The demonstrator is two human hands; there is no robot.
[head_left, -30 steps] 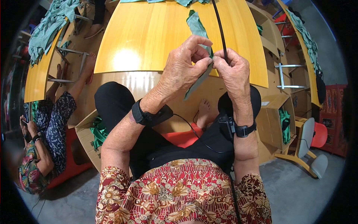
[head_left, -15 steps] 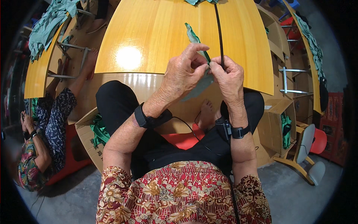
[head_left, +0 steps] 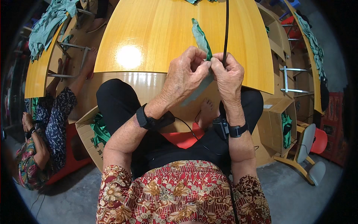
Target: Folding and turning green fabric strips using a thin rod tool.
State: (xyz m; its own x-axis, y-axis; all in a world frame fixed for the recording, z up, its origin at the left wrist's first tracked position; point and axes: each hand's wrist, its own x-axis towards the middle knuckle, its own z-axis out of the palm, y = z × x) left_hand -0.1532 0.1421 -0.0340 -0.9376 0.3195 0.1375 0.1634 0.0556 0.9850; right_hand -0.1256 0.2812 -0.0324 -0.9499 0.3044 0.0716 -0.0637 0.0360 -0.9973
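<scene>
Over the near edge of the yellow wooden table, my left hand [head_left: 188,72] and my right hand [head_left: 228,74] meet fingertip to fingertip. Both pinch a thin green cloth piece [head_left: 202,40] with a pale face and a darker green edge. Its narrow upper end points away from me, and a pale part hangs below the hands, partly hidden by my left hand. Whether something small sits between the fingertips is hidden. A dark cord [head_left: 226,28] passes in front of the table and drops to my right fingers; I cannot tell whether they grip it.
The yellow table [head_left: 156,33] has green cloth [head_left: 199,1] at its far edge. Cardboard boxes with green cloth stand left [head_left: 87,128] and right [head_left: 274,127] of my knees. Another person [head_left: 37,149] sits at left. A chair [head_left: 305,149] lies tipped at right.
The cloth piece has tilted more upright and shows more of its pale face. The cord's upper part has shifted right. Both hands stay together, still pinching.
</scene>
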